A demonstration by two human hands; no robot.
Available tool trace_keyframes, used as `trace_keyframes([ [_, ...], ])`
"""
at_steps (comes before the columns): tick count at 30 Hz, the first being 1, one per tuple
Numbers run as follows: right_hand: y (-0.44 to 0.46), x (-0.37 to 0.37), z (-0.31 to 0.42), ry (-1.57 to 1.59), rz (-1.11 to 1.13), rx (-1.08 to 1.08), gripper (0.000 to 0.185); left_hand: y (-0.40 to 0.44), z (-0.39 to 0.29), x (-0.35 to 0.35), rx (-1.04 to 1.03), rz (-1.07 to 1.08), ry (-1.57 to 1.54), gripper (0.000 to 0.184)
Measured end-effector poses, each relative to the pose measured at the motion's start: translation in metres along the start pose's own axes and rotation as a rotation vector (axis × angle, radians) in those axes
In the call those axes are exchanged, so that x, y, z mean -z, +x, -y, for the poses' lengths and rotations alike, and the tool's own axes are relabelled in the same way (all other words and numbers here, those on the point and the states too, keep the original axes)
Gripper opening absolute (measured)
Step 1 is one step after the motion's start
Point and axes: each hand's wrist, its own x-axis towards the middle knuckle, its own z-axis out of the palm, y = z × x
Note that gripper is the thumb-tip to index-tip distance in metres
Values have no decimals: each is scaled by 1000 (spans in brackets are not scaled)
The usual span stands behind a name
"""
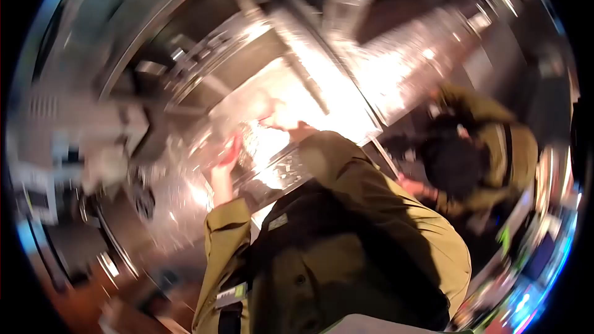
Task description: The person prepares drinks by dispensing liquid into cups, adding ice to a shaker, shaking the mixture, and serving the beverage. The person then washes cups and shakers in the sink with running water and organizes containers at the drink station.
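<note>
Strong glare and motion blur cover the work area. My left hand (228, 154) is raised at the left side of a bright, mottled object (260, 145), whose kind I cannot make out. Whether the fingers touch or hold it does not show. Reaching in from the right, my right hand (288, 122) is nearly washed out by the light, just above the same object; its fingers are smeared. Below the object, close to my dark apron (309, 229), lies a metal tray or pan section (281, 173) with shiny spots.
A brightly lit metal counter (346, 111) stretches ahead and to the right. Another person (476, 154) in a tan top and dark cap bends close on my right. Metal kitchen equipment (210, 55) stands ahead. A pale machine (40, 188) is at the far left.
</note>
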Motion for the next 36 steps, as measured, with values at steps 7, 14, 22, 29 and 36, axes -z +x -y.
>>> trace_keyframes([
  [7, 108, -12, -77, 646, 225, 27, 46, 11, -13, -4, 10, 10, 156, 51],
  [14, 125, 44, 28, -1390, -394, 59, 49, 28, -3, -75, -615, -342, 1220, 84],
  [22, 11, 46, 128, -741, -580, 77, 40, 86, 67, -39, -885, -31, 1814, 88],
  [29, -8, 78, 78, -313, -736, 191, 43, 84, 68, -41, -1047, 138, 1685, 102],
  [36, -81, 134, 124, 87, -1102, 346, 33, 85, 45, -29, -1034, 17, 1808, 98],
])
